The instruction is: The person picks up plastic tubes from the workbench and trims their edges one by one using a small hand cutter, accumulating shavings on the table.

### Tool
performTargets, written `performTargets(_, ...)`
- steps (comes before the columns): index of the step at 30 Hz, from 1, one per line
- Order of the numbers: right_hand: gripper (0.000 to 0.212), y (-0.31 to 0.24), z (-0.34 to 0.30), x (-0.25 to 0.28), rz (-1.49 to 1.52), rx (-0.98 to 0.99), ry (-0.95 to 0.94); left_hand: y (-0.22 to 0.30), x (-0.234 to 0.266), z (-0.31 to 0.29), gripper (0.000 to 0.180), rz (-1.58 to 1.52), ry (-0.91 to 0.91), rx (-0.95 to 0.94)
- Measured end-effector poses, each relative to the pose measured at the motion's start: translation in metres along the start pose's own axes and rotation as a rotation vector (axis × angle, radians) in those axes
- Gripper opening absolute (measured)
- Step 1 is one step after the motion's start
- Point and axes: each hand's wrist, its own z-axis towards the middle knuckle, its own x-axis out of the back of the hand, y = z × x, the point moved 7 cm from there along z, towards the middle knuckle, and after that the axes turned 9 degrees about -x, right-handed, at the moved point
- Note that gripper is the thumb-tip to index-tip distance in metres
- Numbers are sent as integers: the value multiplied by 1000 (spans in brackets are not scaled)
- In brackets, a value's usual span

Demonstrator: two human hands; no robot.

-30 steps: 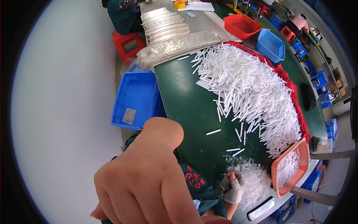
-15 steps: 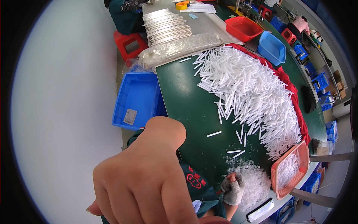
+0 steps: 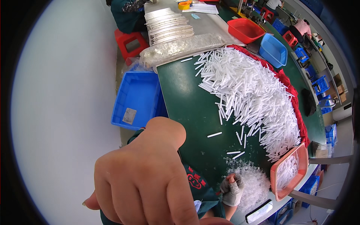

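Observation:
My left hand (image 3: pixel 138 180) is bare and very close to the camera, its back and knuckles filling the lower left. The thumb sticks out to the left, while the fingertips run past the lower edge and are hidden. My right hand (image 3: pixel 231 189), in a grey-white fingerless glove, is closed at the table's near side. Whatever its fingers hold, if anything, is too small to make out. It lies against a heap of small clear plastic bits (image 3: pixel 253 185). Beyond, a big pile of white plastic tubes (image 3: pixel 251 90) covers the green table (image 3: pixel 183 90), with several loose tubes nearer me.
A pink basket (image 3: pixel 275 180) of white pieces stands at the right, near a phone (image 3: pixel 259 212). Red cloth (image 3: pixel 294 93) edges the pile. Red (image 3: pixel 245 30) and blue (image 3: pixel 273 50) basins sit beyond. A blue crate (image 3: pixel 138 97) is left of the table; a person (image 3: pixel 127 17) sits at the far left.
My left hand has turned slightly, its thumb reaching a little farther left. The right hand is almost unmoved beside the clear bits, and the whole view has shifted slightly.

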Motion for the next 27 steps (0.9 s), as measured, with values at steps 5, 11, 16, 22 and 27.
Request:
performTargets(5,29,0,-2,-1,4,17,-28,8,-12,1,48,-35,-18,74)
performTargets(11,31,-2,-3,-5,-57,134,-28,11,-5,-4,48,33,25,57)
performTargets(16,30,-3,-6,-13,-79,213,-51,16,-8,-5,49,-47,-25,65)
performTargets(22,28,8,3,-22,-115,224,-122,24,-19,-4,49,-167,-84,123)
performTargets(27,25,6,13,-43,-269,321,-132,44,-13,-22,51,143,390,95)
